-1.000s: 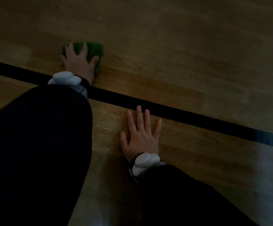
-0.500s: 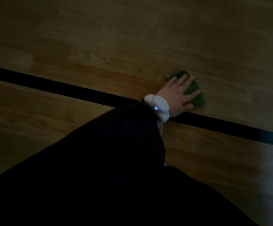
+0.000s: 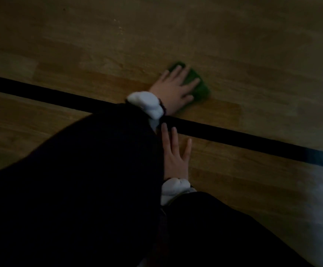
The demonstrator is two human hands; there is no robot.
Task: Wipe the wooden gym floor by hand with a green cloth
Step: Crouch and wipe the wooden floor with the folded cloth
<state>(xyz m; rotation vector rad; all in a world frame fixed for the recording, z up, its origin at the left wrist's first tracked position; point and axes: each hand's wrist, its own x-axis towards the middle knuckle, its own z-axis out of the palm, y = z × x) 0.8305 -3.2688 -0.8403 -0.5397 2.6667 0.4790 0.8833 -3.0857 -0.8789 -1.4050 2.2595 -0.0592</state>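
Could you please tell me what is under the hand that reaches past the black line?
A green cloth lies under the left hand, pressed flat on the wooden floor. The cloth's middle is covered.

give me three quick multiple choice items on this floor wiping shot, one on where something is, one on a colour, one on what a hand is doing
1. Where does the green cloth lie relative to the black line?
A. on the far side of it
B. on top of it
C. on the near side of it

2. What colour are the wrist devices?
A. red
B. white
C. yellow

3. What is the right hand doing?
A. gripping the cloth
B. raised off the floor in a fist
C. resting flat on the wooden floor

Answers:
1 A: the cloth sits on the boards beyond the line, under the left hand.
2 B: both wrists show pale white bands.
3 C: its fingers lie straight on the boards, tips reaching the line.
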